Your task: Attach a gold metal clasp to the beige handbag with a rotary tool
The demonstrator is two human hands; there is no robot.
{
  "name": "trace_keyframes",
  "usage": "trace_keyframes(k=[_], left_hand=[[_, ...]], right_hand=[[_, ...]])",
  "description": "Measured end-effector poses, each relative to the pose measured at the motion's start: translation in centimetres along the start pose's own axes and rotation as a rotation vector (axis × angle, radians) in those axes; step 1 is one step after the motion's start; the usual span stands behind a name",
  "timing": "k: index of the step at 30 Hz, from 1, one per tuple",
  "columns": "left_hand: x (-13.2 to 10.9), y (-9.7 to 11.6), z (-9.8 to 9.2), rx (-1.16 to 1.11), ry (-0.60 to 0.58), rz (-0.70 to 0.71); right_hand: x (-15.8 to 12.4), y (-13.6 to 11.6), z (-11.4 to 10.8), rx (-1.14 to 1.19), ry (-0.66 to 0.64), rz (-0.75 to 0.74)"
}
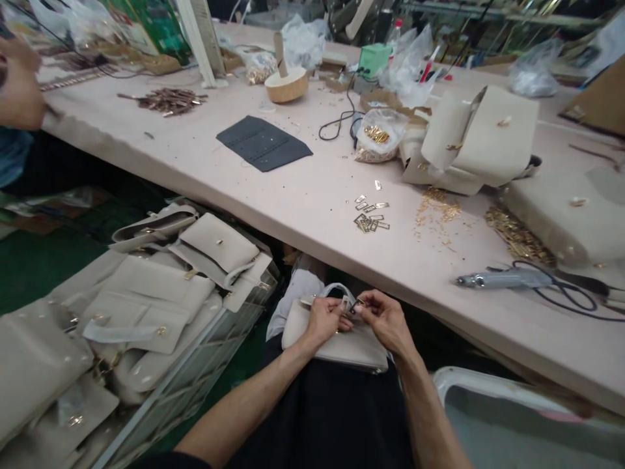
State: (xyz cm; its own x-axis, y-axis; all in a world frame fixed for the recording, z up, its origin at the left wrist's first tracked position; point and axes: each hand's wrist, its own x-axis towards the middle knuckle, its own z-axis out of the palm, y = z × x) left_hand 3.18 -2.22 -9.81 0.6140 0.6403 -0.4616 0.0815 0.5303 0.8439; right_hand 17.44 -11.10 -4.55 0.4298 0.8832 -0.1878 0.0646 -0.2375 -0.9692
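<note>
A cream handbag (351,355) lies across my lap, its pale handle (336,286) curving up behind my fingers. My left hand (325,320) is closed, pinching the end of that handle above the bag. Close beside it, my right hand (385,318) is closed in a pinch on a small gold-coloured metal fitting (360,302), partly hidden by the fingertips. The two sets of fingertips almost meet. On the table ahead, several small metal plates (371,221) are scattered, with tiny gold-coloured pieces (437,207) to their right.
At left, a crate (195,378) is heaped with cream handbags (141,293). The table (273,202) carries a grey electric screwdriver (502,279), a dark sheet (263,142), a bag of fittings (378,135) and more handbags (488,137). A white tub (449,378) stands lower right. Another person's arm (19,85) shows far left.
</note>
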Motion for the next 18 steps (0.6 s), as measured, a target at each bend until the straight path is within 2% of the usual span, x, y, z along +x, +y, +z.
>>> trace_keyframes(k=[4,12,18], left_hand=[[0.0,0.2,0.1,0.01,-0.05,0.001],[-0.1,-0.2,0.0,-0.047,-0.093,0.003],[-0.4,-0.1,-0.2,-0.076,-0.128,0.0]], right_hand=[[0.0,1.4,0.5,-0.035,0.056,0.033],[1.0,2.8,0.9,-0.137,0.063,-0.025],[0.9,2.9,1.3,-0.177,0.095,-0.027]])
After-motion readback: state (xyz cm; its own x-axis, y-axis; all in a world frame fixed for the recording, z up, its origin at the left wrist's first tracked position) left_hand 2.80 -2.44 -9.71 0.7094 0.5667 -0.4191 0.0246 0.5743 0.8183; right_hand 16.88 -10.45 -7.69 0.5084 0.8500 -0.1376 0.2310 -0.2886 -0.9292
